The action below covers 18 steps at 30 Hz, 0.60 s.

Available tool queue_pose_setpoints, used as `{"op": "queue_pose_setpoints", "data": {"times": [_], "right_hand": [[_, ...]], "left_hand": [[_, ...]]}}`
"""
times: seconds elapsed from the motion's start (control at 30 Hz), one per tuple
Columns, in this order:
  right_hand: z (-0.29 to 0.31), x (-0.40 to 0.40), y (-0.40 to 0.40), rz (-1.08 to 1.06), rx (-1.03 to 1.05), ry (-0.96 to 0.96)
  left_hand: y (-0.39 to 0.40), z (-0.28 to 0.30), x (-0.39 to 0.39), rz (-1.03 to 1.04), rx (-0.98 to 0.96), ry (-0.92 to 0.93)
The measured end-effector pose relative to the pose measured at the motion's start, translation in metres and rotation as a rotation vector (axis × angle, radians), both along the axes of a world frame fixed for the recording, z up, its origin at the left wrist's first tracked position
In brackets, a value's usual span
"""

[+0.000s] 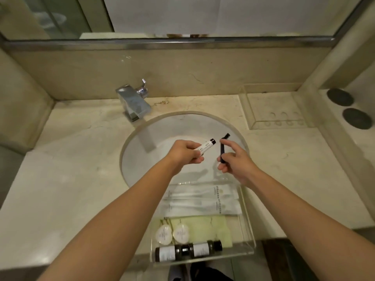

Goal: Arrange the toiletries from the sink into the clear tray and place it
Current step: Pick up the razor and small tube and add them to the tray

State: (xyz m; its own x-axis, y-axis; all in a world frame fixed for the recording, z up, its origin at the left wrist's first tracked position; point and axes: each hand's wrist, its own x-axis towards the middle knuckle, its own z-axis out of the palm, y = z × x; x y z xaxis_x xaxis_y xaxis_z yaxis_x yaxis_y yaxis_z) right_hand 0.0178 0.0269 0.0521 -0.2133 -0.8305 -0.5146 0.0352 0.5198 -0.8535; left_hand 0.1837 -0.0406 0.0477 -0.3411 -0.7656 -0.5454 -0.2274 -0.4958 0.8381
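Pickup step over sink: left hand grips tube, right hand pinches razor; next, likely lower both into tray.

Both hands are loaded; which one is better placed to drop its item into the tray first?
Right. The right hand, holding the black razor, sits nearer the clear tray.

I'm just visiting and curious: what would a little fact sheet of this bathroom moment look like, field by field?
Place: sink in a stone counter, tap behind
Left hand: holds a white tube with a dark cap
Right hand: pinches a black razor
Tray: clear, on the counter's near edge
In tray: two wrapped packets, two round soaps, two dark bottles, pale green cloth
Far right: second clear tray
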Motion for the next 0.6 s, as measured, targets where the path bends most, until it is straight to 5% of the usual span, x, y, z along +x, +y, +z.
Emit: {"op": "queue_pose_setpoints", "data": {"times": [0.37,0.6], "right_hand": [[0.028,0.025,0.075,-0.049,-0.083,-0.147],[0.026,0.039,0.107,-0.021,-0.079,-0.006]], "left_hand": [[0.078,0.025,0.041,0.025,0.026,0.088],[0.109,0.022,0.058,0.029,0.076,0.084]]}}
